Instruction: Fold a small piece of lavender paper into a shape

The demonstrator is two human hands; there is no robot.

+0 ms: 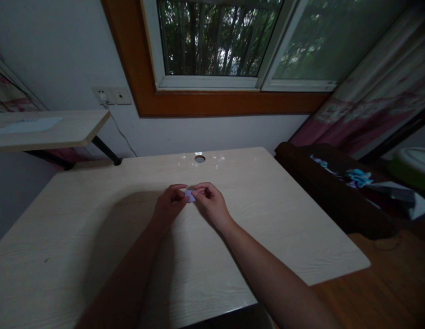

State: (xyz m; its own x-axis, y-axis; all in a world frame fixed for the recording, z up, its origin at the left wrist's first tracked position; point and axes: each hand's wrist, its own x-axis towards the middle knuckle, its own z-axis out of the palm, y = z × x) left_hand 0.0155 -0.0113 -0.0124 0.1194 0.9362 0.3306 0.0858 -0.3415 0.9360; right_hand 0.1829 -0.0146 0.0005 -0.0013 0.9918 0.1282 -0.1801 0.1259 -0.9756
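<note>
Between my two hands is a small, pale purple piece that looks like folded paper (189, 196), just above the middle of the light wood-grain desk (267, 219). My left hand (170, 201) pinches its left side with thumb and fingers. On the right side, my right hand (211, 199) grips it between thumb and index finger. Parts of the piece are hidden behind my fingertips. Both forearms reach in from the bottom, and their shadow falls on the desk to the left.
At the back of the desk is a round cable hole (200, 159). A raised shelf (78, 125) with a paper sheet (29, 124) stands at left. A wall socket (111, 96) has a cable plugged in. A dark bench (322, 192) with scattered items stands at right. Something dark (233, 318) is at the near edge.
</note>
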